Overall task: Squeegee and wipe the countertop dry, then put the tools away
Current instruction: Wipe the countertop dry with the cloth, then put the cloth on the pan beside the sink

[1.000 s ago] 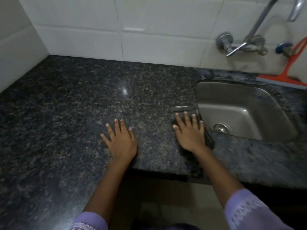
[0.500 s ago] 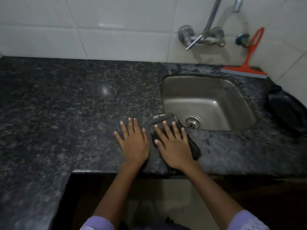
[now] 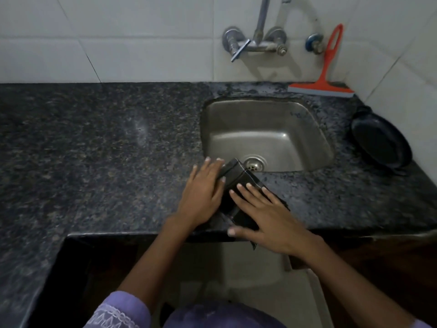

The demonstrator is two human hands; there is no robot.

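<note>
Cloth [image 3: 238, 188]: dark, on the countertop [image 3: 94, 150] by the sink's [image 3: 267, 136] front corner.
Right hand [image 3: 272, 218]: flat on the cloth, fingers straight.
Left hand [image 3: 203, 192]: flat, touching the cloth's left side.
Squeegee [image 3: 324, 84]: red, behind the sink, leaning on the wall.

A black cloth [image 3: 238, 192] is pressed flat under both hands. The countertop [image 3: 106, 150] beneath it is speckled black and grey granite, with a pale sheen seen well to the left of the hands. Beyond the cloth, a dull silver steel sink [image 3: 267, 131] is seen. Farther back to the right, an orange-red squeegee [image 3: 327, 74] with a grey blade is leaned on white tiles [image 3: 118, 39]. A black pan [image 3: 380, 143] is shown far right. Lilac sleeves [image 3: 118, 311] with white embroidery are worn.
</note>
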